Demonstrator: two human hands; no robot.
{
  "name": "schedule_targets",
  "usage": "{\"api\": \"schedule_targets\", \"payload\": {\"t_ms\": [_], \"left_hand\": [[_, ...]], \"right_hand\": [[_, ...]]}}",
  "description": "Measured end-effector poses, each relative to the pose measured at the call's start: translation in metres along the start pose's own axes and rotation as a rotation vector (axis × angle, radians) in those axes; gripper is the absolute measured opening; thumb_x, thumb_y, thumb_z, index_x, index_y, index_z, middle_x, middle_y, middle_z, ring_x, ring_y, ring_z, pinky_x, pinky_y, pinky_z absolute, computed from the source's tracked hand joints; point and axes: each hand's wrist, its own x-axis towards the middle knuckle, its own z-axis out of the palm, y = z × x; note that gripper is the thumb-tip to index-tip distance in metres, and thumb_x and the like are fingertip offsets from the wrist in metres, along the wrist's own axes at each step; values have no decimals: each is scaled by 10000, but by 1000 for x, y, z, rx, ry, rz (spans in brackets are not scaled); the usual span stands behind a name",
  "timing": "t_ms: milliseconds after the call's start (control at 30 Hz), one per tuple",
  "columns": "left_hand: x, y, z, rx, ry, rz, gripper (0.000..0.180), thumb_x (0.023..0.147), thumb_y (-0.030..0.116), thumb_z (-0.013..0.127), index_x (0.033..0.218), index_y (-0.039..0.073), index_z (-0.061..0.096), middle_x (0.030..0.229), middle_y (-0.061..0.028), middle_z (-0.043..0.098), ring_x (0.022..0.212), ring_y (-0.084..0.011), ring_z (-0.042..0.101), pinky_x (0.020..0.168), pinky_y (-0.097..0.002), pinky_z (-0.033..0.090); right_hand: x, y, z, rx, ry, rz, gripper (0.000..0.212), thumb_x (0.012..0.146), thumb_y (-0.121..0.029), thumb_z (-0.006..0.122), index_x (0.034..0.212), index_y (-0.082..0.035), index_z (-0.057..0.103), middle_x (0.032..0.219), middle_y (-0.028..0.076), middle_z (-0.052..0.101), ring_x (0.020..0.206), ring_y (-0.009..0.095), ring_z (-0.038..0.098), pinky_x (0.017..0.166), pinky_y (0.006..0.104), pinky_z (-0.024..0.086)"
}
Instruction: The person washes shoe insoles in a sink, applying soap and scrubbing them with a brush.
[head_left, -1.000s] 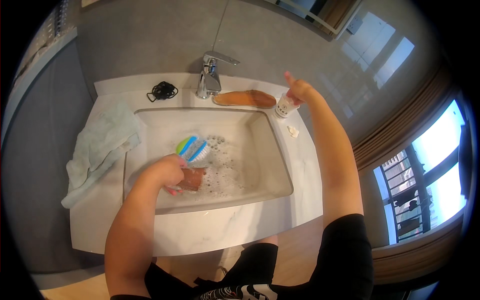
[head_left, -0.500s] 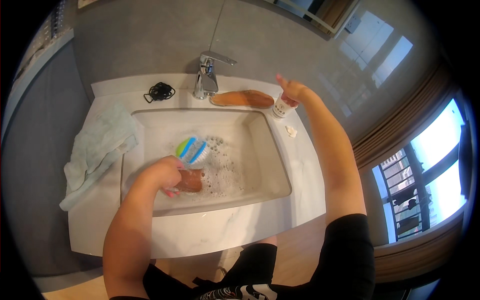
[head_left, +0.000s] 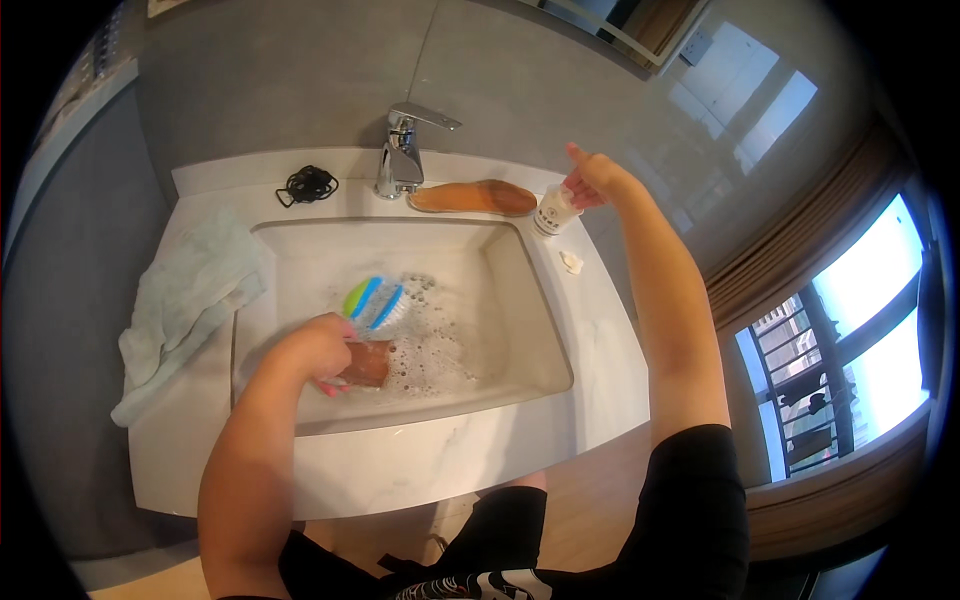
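In the soapy basin my left hand grips a wet brown insole, whose one end is hidden in the hand. Just beyond it a green and blue scrub brush with white bristles lies in the suds. My right hand is at the back right, beside the rim of a white cup. Its thumb points up and its fingers reach down, with nothing visible in them. Behind the basin lies another tan-brown insole, next to the cup.
A chrome faucet rises behind the basin. Left of it lies a coiled black cord. A pale green towel drapes over the left counter. A small white piece rests on the right counter. A grey wall stands behind.
My right hand has shifted from the cup's mouth to its right side, and its fingers have come out of the cup. My left hand still grips the insole.
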Motion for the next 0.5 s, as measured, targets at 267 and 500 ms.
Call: {"api": "schedule_targets", "payload": {"t_ms": [267, 500], "left_hand": [[-1, 4, -1, 14, -31, -3, 421, 816, -140, 449, 1194, -37, 604, 1021, -216, 670, 756, -304, 733, 578, -415, 621], [-7, 3, -3, 24, -9, 11, 360, 825, -100, 489, 1158, -51, 616, 994, -199, 683, 754, -289, 735, 585, -405, 624]], "right_hand": [[24, 25, -5, -100, 26, -128, 171, 820, -166, 689, 847, -1, 723, 760, 117, 696, 612, 167, 691, 573, 278, 576], [17, 24, 5, -58, 77, -166, 186, 673, -64, 788, 844, -31, 722, 730, 93, 696, 616, 150, 690, 584, 276, 566]]}}
